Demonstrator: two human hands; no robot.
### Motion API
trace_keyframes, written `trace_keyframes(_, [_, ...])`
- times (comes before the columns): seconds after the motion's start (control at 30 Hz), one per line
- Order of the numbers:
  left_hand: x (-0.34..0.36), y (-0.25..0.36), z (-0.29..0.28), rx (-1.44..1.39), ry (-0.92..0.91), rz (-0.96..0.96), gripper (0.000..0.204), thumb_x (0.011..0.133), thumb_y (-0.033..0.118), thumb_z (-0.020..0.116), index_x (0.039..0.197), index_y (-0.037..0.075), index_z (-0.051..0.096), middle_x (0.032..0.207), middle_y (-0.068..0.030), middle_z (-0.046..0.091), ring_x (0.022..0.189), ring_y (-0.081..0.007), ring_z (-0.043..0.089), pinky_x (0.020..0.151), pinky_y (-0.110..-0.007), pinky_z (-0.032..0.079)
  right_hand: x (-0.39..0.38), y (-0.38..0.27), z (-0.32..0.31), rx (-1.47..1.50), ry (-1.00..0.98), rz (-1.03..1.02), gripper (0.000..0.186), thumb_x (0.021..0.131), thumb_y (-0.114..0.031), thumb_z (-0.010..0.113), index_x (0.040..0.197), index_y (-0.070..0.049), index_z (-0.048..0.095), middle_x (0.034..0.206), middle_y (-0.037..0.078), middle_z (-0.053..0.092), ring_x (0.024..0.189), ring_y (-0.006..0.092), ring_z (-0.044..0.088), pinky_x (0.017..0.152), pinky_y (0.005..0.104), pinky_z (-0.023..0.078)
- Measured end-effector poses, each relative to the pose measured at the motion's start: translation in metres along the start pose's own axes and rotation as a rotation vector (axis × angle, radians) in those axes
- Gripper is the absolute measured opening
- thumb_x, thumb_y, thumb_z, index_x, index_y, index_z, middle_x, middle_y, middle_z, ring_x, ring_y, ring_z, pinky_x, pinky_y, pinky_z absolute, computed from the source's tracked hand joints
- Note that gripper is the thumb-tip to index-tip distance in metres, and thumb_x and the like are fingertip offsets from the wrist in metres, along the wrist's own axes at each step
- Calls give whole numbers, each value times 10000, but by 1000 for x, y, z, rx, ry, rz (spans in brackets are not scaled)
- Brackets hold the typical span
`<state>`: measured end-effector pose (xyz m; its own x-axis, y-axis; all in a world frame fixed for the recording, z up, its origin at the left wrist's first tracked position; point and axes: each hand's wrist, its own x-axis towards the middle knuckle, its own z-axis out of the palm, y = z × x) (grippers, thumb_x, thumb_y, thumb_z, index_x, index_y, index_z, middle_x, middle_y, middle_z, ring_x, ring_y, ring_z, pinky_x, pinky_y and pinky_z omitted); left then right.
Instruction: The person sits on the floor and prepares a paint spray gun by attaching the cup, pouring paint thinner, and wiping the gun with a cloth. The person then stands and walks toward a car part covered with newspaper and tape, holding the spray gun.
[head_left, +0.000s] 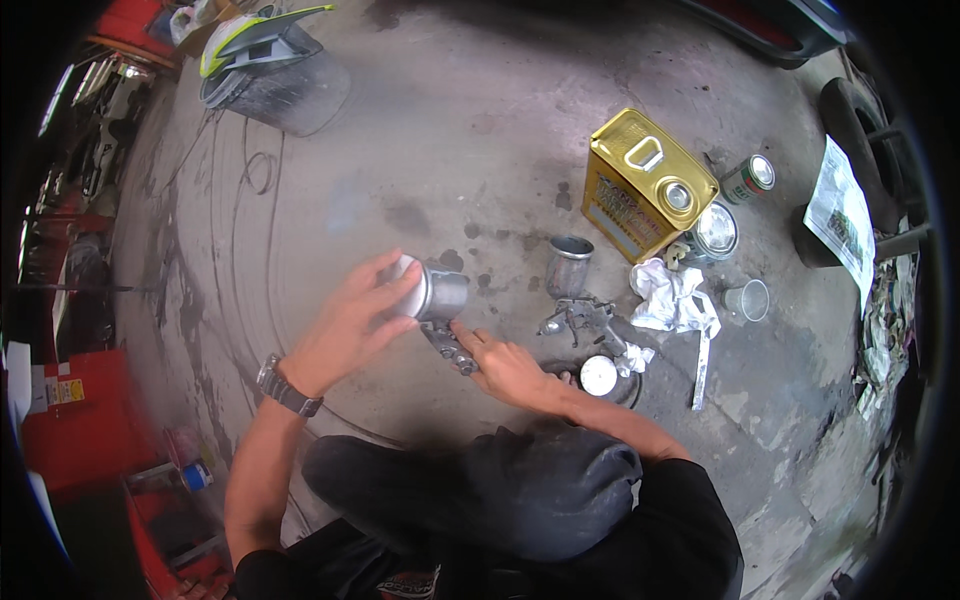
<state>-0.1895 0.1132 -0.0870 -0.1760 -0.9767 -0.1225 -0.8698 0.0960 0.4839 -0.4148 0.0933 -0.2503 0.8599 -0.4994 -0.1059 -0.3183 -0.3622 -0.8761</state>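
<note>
In front of my knees I hold a spray gun (pixel 447 347) with a silver metal cup (pixel 447 293) attached. The cup is tilted on its side, with a white lid (pixel 408 290) facing left. My left hand (pixel 350 318), with a watch on the wrist, has its fingers wrapped round the lid. My right hand (pixel 508 371) is closed on the gun body just below the cup; its fingers partly hide the gun. To the right, a second spray gun (pixel 582 318) lies on the floor beside an upright open metal cup (pixel 569 267). Near it is a loose white round lid (pixel 599 375).
A gold rectangular can (pixel 640 190), a round paint can (pixel 716 232) and a small can (pixel 752 178) stand at the right. Crumpled white paper (pixel 665 295), a flat white strip (pixel 702 365) and a clear plastic cup (pixel 747 300) lie nearer. A grey bucket (pixel 285 95) stands far left.
</note>
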Motion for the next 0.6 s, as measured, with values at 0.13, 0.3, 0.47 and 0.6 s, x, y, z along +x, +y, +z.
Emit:
trace_keyframes(0.13, [-4,-3,18,-150,358,-138,787,838,214,817,1509,61,436,1564,-180,397,1397,-306,447,1136,-411,387,37,14,9,136,279,-50,628,954,-207,659,1473,35,401,1135,303,630,942,471,651,787,508,531])
trace_keyframes(0.3, [-62,-21,89,-503,332,-373,810,856,309,813,1495,-2,425,1507,-185,474,1392,-290,449,1129,-406,382,129,55,-21,398,436,291,487,976,-275,651,1314,62,554,827,232,675,758,360,719,669,439,560])
trace_keyframes(0.47, [-99,4,165,-526,-237,-511,738,894,380,757,1447,-20,474,1361,-254,565,1250,-360,569,999,-387,485,175,150,-79,509,649,406,427,960,-307,675,1107,93,640,710,107,653,532,216,683,455,366,500])
trace_keyframes(0.6, [-122,-3,192,-425,-295,-435,705,902,391,738,1421,-21,497,1321,-285,575,1225,-418,565,1009,-433,477,178,163,-80,579,610,597,459,947,-304,688,1093,127,627,877,159,677,695,258,720,492,369,518])
